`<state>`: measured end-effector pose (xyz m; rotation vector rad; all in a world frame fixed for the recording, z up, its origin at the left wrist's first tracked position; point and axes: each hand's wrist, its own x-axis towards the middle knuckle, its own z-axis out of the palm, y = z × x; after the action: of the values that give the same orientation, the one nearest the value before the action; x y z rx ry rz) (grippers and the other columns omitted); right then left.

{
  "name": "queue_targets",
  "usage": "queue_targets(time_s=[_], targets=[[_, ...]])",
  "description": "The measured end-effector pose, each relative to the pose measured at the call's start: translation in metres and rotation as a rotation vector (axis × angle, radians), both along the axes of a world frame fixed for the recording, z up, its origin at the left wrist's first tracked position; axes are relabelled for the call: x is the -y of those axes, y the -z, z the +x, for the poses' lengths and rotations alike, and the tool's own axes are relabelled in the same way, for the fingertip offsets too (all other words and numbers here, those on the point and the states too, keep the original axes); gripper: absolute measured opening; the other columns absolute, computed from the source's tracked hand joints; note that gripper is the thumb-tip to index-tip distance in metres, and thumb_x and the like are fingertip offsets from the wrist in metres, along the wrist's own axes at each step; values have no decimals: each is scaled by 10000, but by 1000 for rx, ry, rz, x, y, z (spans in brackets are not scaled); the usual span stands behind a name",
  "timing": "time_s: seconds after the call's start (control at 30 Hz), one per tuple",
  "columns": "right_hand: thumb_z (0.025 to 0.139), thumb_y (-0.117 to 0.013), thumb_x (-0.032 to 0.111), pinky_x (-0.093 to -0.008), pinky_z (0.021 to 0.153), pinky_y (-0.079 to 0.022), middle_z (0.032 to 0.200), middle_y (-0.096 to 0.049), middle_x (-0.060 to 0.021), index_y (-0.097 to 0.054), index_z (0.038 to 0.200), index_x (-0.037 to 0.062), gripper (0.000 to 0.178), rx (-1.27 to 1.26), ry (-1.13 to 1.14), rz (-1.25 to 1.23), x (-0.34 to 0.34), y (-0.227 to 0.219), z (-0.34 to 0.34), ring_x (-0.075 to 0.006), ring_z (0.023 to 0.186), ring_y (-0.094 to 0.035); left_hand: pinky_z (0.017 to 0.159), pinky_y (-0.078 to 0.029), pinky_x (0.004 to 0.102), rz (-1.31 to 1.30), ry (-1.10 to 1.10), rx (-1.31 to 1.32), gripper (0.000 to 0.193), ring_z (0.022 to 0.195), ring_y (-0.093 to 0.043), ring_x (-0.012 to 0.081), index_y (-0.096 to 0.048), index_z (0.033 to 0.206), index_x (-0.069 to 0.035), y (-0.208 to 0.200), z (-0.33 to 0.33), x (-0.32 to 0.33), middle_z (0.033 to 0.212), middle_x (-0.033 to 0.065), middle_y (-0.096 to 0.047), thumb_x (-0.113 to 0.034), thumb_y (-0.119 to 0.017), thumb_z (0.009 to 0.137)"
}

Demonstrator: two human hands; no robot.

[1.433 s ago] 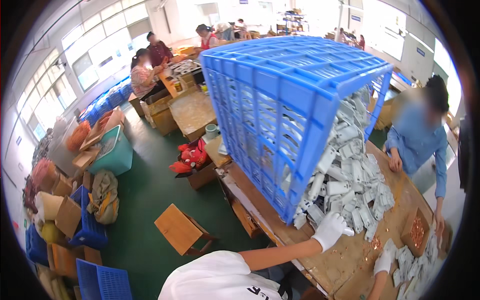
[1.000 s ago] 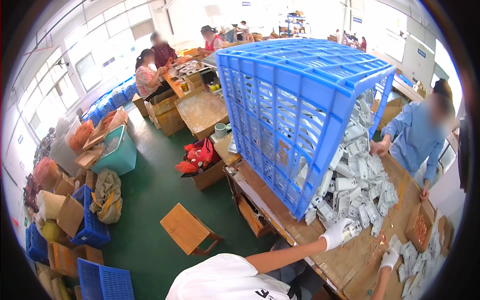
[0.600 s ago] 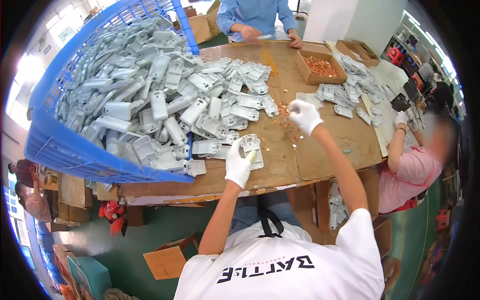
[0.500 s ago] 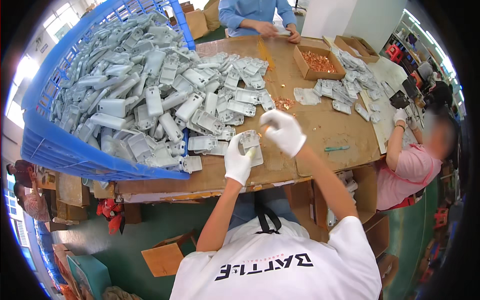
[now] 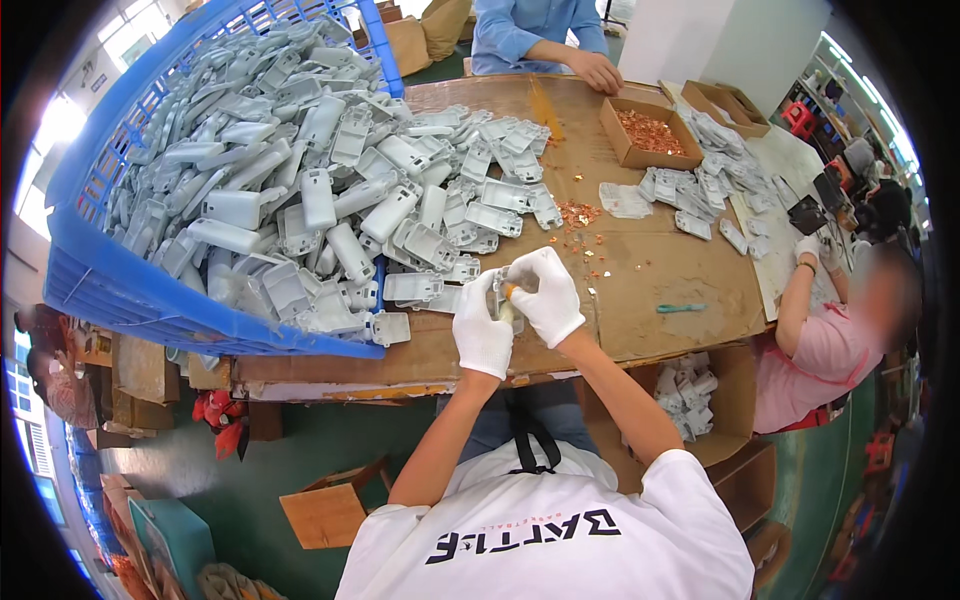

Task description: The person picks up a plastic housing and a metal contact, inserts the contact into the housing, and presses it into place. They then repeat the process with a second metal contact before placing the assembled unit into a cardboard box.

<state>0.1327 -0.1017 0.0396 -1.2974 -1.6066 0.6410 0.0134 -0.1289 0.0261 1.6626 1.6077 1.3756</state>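
Note:
Both my hands wear white gloves and meet over the table's front edge. My left hand grips a small grey plastic part from below. My right hand closes on the same part from the right, with a small orange-copper bit showing at its fingertips. Just to the left lies a heap of grey plastic housings that spills out of a tipped blue crate onto the cardboard-covered table. Loose copper pieces are scattered beyond my hands.
A cardboard box of copper pieces stands at the back right, with clear bags beside it. A teal tool lies right of my hands. A person in pink works at the right and another in blue opposite. A box of parts sits below the table.
The view swung from the room and the tipped crate down to the table. My right hand came back from the loose copper pieces to the part in my left hand.

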Motion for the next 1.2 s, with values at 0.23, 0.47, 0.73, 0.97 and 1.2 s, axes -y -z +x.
queue_targets(time_s=[0.23,0.47,0.73,0.97,1.2], targets=[[833,-716,157,-309,700,-509,872,-673,-91,-667,929,13,180,-453,-151,-513,-5,16,19,-168,755,-638,747,-527,400,73,48,-152,393,889,-645,306,-604,1162,-108,-3,-2,-1,1010,106,-635,-75,-708,784],[857,-713,151,-276,620,-472,761,-656,-64,-647,938,-22,202,-29,-80,-225,2,10,21,-76,683,-553,638,-517,431,-29,121,-302,196,759,-657,342,-586,981,-100,3,-8,0,817,118,-651,-189,-692,842],[835,-699,109,-271,613,-469,715,-630,-82,-638,896,-9,146,90,-180,-328,4,-3,20,-91,647,-549,648,-516,457,-59,143,-204,218,767,-653,377,-548,945,-57,24,-7,10,834,169,-657,-187,-694,847],[850,-639,70,-323,684,-512,839,-679,-120,-673,1032,25,190,92,-81,-99,-6,15,31,-195,728,-647,798,-535,407,-217,394,-234,552,947,-670,367,-455,1341,-78,-9,-14,1,1095,213,-655,-141,-698,849],[835,-614,58,-391,774,-522,984,-651,-145,-612,1198,71,363,206,-6,-33,9,11,21,-323,879,-646,793,-517,454,-128,341,-96,374,972,-642,415,-528,1239,-82,4,-16,-18,1041,227,-666,-63,-628,879]])
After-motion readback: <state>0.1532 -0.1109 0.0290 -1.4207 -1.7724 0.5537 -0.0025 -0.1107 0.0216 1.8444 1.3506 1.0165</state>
